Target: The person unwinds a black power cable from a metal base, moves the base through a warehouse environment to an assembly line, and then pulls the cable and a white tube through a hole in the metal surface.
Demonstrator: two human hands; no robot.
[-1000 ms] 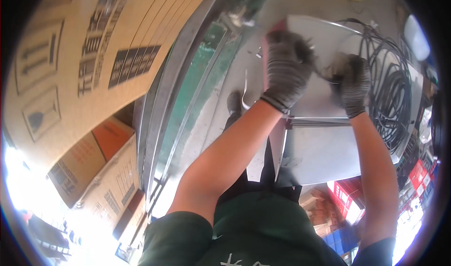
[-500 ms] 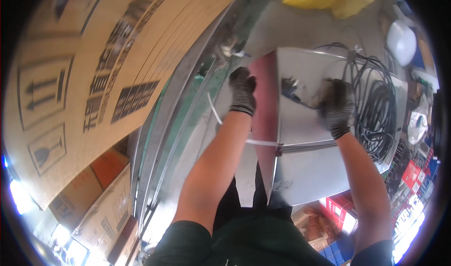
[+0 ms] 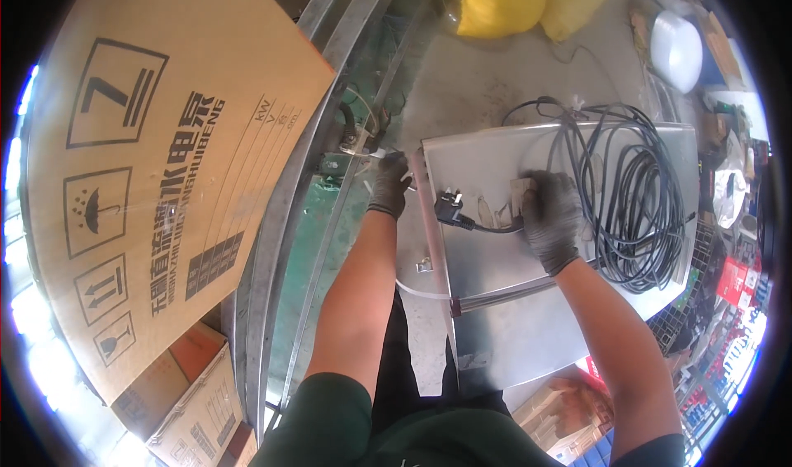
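Note:
My left hand (image 3: 389, 188), in a dark knit glove, has its fingers curled beside the left edge of a silvery sheet-metal box (image 3: 511, 343). Small white ends stick out around it; what it grips is hidden. Over the box top, my gloved right hand (image 3: 549, 219) is closed, with a small tan piece (image 3: 520, 191) at its fingertips. A black plug (image 3: 452, 211) lies left of it, its cord running to under this hand. Farther right lies a coil of black cable (image 3: 639, 211). A white strap (image 3: 422, 292) runs out from the box's left edge, passing behind my left forearm.
A large printed cardboard carton (image 3: 181, 195) stands at the left, beside a metal rail frame (image 3: 285, 219). Yellow sacks (image 3: 503, 5) rest on the floor at the far side. A white rounded container (image 3: 676, 52) and assorted goods line the right.
The view has shifted, so the metal box and plug appear farther left and lower. My left hand is now beyond the box's left edge, near the rail. My right hand stays over the box top.

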